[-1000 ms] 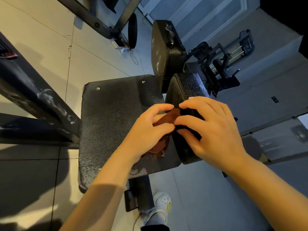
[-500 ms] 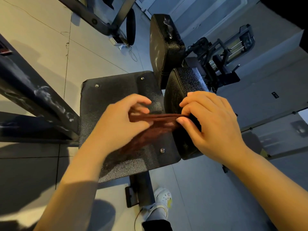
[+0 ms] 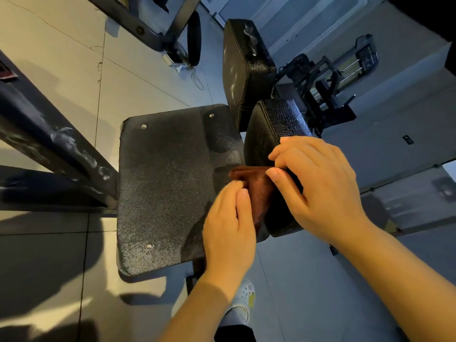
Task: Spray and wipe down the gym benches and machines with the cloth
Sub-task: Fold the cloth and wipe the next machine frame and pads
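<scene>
A person folds a brown cloth [image 3: 259, 191] with both hands over a black gym machine, seen from a head-worn camera looking down. The right hand [image 3: 318, 186] pinches the cloth's upper edge between thumb and curled fingers, against the side of the nearer seat pad [image 3: 276, 124]. The left hand [image 3: 229, 225] presses its curled fingers onto the cloth's lower left edge, just above the flat textured plate [image 3: 167, 188]. The cloth hangs bunched between the 2 hands, at the seam where plate and pad meet.

The job looks to be somewhere in its middle. The plate carries a fine speckle of droplets and a darker wet patch near the left hand, which suggests it has been sprayed and at least partly wiped. White smears show on the taller back pad [image 3: 244, 62] behind and on the dark frame beam [image 3: 61, 144] at left, so those surfaces appear to need wiping yet. No spray bottle is in view. Other machines [image 3: 333, 77] stand in the background and look untouched, though that cannot be confirmed from here.

Half a second before, the cloth was stretched out flat between hands held well apart, the left one over the middle of the plate. Now the left hand has come in beside the right, and the cloth has been doubled into a smaller, thicker wad. The person's light shoe [image 3: 244, 297] shows on the tiled floor [image 3: 61, 70] below.
</scene>
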`<move>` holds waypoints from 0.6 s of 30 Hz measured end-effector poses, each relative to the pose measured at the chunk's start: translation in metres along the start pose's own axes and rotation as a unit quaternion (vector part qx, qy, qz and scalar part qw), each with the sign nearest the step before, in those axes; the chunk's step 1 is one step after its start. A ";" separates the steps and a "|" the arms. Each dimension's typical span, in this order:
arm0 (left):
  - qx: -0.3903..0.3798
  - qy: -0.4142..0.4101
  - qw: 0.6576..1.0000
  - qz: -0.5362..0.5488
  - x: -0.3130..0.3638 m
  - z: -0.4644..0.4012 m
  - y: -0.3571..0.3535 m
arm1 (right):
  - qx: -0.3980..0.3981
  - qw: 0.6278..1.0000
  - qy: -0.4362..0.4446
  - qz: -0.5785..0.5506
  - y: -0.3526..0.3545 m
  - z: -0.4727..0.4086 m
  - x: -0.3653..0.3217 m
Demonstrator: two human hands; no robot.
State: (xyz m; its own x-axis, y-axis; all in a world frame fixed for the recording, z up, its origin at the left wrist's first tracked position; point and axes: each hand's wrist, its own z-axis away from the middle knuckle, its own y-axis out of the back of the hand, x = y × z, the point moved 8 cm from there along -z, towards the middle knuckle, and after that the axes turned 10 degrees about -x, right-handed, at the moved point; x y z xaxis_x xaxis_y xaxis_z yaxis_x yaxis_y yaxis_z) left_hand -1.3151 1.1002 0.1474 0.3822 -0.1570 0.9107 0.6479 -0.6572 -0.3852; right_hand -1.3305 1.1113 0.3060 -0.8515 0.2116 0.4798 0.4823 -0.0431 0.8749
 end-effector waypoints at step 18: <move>-0.190 -0.068 0.947 0.250 0.023 -0.015 -0.018 | 0.105 0.944 -0.141 -0.281 0.012 0.005 0.032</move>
State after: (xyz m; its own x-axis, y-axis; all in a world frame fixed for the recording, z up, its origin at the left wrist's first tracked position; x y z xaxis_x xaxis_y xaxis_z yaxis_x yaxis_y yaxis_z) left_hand -1.3279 1.0968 0.1776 0.6765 -0.4402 0.5904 0.0882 -0.7475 -0.6584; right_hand -1.3510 1.1228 0.3312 -0.9109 0.3954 -0.1178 0.0267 0.3415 0.9395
